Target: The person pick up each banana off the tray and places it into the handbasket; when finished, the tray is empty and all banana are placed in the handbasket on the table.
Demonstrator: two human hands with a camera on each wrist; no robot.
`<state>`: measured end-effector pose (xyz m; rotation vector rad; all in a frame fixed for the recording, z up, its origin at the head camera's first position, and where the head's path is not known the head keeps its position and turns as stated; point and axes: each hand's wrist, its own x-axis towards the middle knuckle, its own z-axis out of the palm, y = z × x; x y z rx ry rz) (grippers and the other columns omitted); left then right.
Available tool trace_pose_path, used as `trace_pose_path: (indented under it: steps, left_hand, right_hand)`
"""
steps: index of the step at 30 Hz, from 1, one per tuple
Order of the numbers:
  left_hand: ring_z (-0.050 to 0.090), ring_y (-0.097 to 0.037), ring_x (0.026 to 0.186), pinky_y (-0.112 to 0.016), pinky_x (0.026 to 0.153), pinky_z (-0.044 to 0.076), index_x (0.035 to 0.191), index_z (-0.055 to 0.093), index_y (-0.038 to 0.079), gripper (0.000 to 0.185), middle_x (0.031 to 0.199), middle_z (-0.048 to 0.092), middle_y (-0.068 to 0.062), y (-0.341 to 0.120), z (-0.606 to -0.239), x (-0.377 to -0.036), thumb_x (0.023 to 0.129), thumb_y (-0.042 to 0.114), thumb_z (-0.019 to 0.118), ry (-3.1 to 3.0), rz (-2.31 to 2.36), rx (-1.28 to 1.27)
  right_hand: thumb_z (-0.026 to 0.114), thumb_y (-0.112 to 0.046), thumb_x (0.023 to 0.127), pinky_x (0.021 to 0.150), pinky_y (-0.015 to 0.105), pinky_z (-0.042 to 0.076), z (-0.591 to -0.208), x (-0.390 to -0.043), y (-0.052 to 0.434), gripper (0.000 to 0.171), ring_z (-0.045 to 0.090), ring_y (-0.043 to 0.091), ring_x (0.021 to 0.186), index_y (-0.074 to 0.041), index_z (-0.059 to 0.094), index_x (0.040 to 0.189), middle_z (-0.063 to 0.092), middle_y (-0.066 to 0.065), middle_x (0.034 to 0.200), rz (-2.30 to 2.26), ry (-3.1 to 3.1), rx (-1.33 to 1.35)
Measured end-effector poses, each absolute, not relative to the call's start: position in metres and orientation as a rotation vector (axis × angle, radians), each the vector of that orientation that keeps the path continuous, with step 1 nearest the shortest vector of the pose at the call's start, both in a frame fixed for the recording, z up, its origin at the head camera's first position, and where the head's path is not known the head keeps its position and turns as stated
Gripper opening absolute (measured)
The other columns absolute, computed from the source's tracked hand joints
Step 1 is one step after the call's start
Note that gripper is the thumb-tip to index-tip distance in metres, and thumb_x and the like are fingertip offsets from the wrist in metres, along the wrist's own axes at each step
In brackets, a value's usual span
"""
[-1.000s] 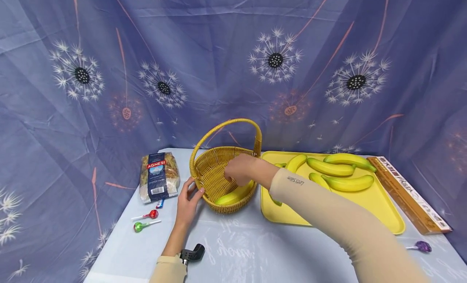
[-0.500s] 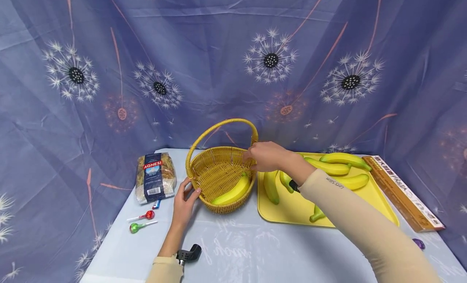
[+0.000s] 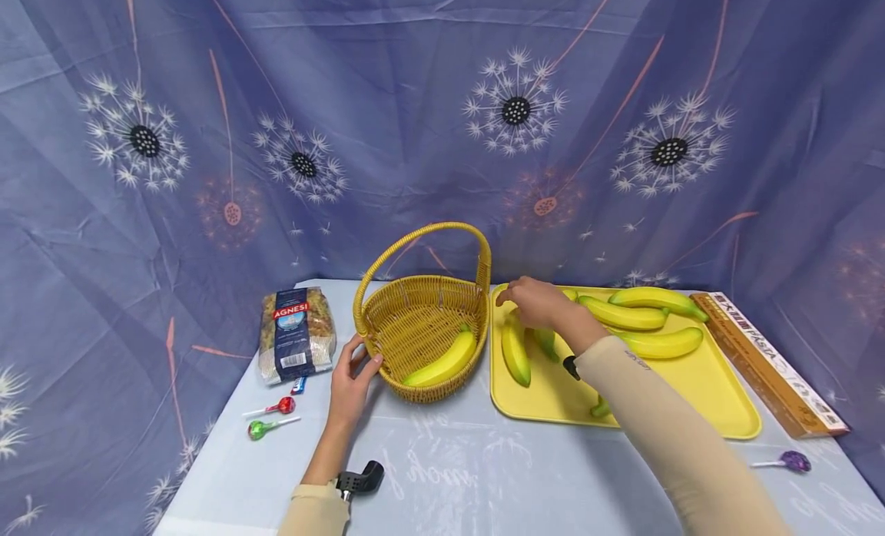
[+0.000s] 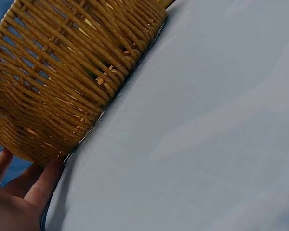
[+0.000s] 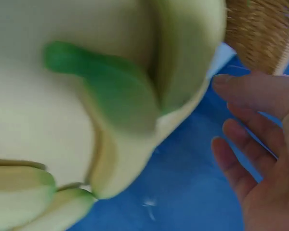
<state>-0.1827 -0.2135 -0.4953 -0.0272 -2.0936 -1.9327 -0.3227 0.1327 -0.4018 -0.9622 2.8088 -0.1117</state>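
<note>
A yellow wicker basket [image 3: 429,340] with an arched handle stands mid-table, one banana [image 3: 444,361] lying inside it. My left hand [image 3: 351,386] rests against the basket's left side; in the left wrist view its fingers [image 4: 44,185] touch the outer weave near the base. Over the left end of the yellow tray [image 3: 560,402] hovers my right hand [image 3: 542,304], its fingers apart and holding nothing. Just below it lies a banana [image 3: 515,352], with another banana [image 3: 546,342] partly covered by the hand. In the right wrist view, a green-tipped banana [image 5: 123,101] is beside the spread fingers.
Several more bananas [image 3: 624,313] lie toward the tray's back right. A long brown box [image 3: 767,367] flanks the tray, near a purple lollipop [image 3: 795,461]. On the left are a pasta bag [image 3: 297,335], a red lollipop [image 3: 285,405] and a green lollipop [image 3: 257,429].
My right hand has drawn out of the basket, passed over its right rim and come above the tray. The banana stays in the basket. My left hand keeps its place.
</note>
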Motion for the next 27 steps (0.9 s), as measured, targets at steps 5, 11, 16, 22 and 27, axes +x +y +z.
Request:
trace_pose_path:
  steps: [5,11,16,22,27]
  left_hand:
    - [0.042,-0.033,0.129,-0.023,0.094,0.046,0.138,0.048,0.003,0.05,0.148,0.038,-0.003,-0.214,-0.496,-0.185,0.093,0.017,0.065,-2.112,-1.93,-0.022]
    - [0.044,-0.026,0.128,-0.03,0.1,0.044,0.136,0.052,0.014,0.047,0.146,0.04,0.008,-0.219,-0.517,-0.194,0.093,0.023,0.067,-2.11,-1.906,-0.001]
    - [0.044,-0.025,0.127,-0.026,0.098,0.045,0.135,0.053,0.015,0.045,0.145,0.04,0.008,-0.218,-0.519,-0.196,0.093,0.022,0.067,-2.093,-1.896,-0.014]
    - [0.042,-0.031,0.129,-0.026,0.097,0.044,0.137,0.05,0.007,0.049,0.148,0.039,-0.001,-0.213,-0.502,-0.187,0.093,0.019,0.067,-2.106,-1.933,-0.002]
    - [0.043,-0.033,0.128,-0.023,0.096,0.044,0.139,0.048,0.004,0.051,0.149,0.037,-0.007,-0.213,-0.491,-0.18,0.093,0.016,0.065,-2.136,-1.905,0.008]
  right_hand:
    - [0.059,0.015,0.083,0.079,0.042,0.052,-0.421,-0.324,0.138,0.053,0.048,0.031,0.118,-0.023,0.069,0.119,0.059,0.004,0.123,-0.03,2.81,-0.995]
    - [0.056,0.019,0.081,0.086,0.043,0.051,-0.435,-0.321,0.138,0.058,0.049,0.028,0.116,-0.026,0.072,0.116,0.059,0.004,0.121,-0.042,2.801,-1.04]
    - [0.054,0.019,0.082,0.091,0.043,0.049,-0.439,-0.319,0.136,0.058,0.051,0.027,0.112,-0.025,0.072,0.114,0.061,0.005,0.117,-0.015,2.807,-1.125]
    - [0.056,0.018,0.08,0.093,0.044,0.048,-0.431,-0.317,0.141,0.056,0.051,0.027,0.115,-0.023,0.072,0.114,0.06,0.003,0.118,-0.047,2.825,-1.161]
    - [0.068,0.006,0.08,0.088,0.043,0.05,-0.413,-0.311,0.146,0.046,0.051,0.028,0.114,-0.021,0.069,0.117,0.059,0.002,0.122,-0.093,2.88,-1.144]
